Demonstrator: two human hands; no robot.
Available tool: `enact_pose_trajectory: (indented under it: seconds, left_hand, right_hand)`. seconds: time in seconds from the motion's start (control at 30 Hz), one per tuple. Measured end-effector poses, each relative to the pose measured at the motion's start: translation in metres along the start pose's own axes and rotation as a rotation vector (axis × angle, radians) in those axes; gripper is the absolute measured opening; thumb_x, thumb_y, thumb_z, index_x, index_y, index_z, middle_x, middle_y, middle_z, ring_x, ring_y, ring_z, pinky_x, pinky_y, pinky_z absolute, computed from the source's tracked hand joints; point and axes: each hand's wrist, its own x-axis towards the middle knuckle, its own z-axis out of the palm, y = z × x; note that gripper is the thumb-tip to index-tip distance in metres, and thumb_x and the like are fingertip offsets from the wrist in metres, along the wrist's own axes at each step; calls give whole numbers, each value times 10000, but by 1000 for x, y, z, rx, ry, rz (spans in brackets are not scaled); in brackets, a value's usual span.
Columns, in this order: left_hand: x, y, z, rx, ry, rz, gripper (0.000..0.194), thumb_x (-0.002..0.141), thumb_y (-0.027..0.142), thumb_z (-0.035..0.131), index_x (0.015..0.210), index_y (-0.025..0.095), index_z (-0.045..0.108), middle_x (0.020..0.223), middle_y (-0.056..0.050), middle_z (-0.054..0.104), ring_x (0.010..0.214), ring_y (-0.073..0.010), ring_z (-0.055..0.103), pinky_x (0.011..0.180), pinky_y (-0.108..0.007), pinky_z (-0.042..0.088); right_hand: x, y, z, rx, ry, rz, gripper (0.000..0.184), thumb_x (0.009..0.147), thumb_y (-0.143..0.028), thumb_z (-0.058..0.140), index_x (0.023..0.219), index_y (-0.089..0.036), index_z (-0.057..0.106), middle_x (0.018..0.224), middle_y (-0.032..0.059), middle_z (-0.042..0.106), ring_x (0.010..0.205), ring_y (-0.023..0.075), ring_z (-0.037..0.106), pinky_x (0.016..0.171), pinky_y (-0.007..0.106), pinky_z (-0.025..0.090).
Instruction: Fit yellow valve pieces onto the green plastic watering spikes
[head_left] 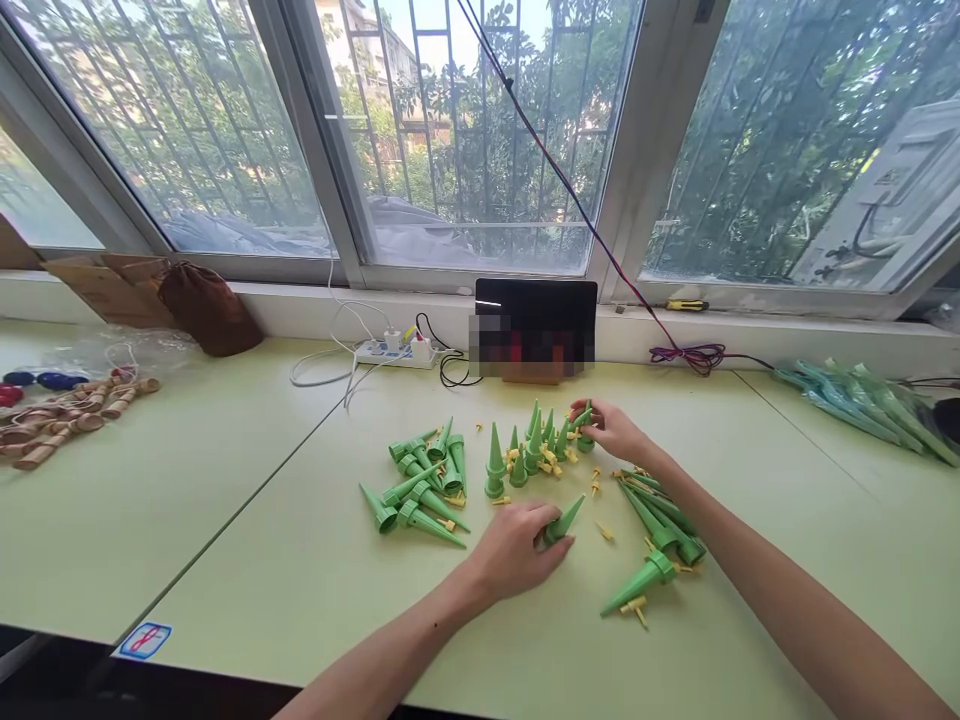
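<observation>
My left hand (517, 548) rests on the pale green table (300, 560), fingers closed round the wide end of a green plastic cone spike (564, 520) that points up and right. My right hand (611, 428) reaches further back and pinches another green spike (583, 420) at the edge of a cluster of upright green spikes (525, 450). A pile of lying spikes (424, 485) sits to the left. More spikes (660, 530) lie under my right forearm. Small yellow plastic parts (596, 482) are scattered between them.
A black tablet (535, 330) leans against the window sill, beside a white power strip (394, 352) with cables. Wooden toys (67, 410) and a brown pouch (206, 310) lie at the far left. Bagged green spikes (870, 405) lie at the far right.
</observation>
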Motion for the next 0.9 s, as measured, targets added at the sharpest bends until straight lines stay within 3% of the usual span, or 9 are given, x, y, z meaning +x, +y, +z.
enact_pose_trajectory:
  seconds: [0.3, 0.53, 0.67, 0.9]
  left_hand:
    - [0, -1, 1, 16, -21, -3, 284, 842, 227, 640, 656, 197, 428, 620, 40, 465, 555, -109, 392, 549, -249, 279]
    - [0, 0, 1, 14, -25, -5, 262, 823, 210, 647, 640, 194, 461, 619, 35, 465, 548, -109, 379, 542, -261, 273]
    - [0, 1, 2, 7, -21, 7, 267, 828, 208, 645, 648, 193, 448, 626, 36, 466, 554, -107, 382, 547, -256, 271]
    - [0, 1, 1, 0, -20, -8, 313, 825, 207, 654, 655, 197, 392, 627, 44, 451, 559, -104, 381, 555, -247, 263]
  right_hand:
    - [8, -8, 0, 78, -99, 38, 312, 764, -111, 570, 1070, -172, 578, 1073, 85, 726, 902, 197, 724, 806, 348, 587]
    - [-2, -10, 1, 26, -48, -33, 280, 808, -173, 581, 1084, -187, 623, 1111, 70, 700, 928, 200, 710, 815, 346, 589]
    - [-9, -12, 2, -32, -42, -22, 275, 828, -212, 585, 1098, -185, 626, 1044, 66, 713, 837, 185, 701, 760, 334, 595]
    - [-24, -9, 1, -163, 102, -21, 560, 754, -243, 641, 1295, -189, 508, 1257, 132, 605, 992, 222, 660, 745, 330, 591]
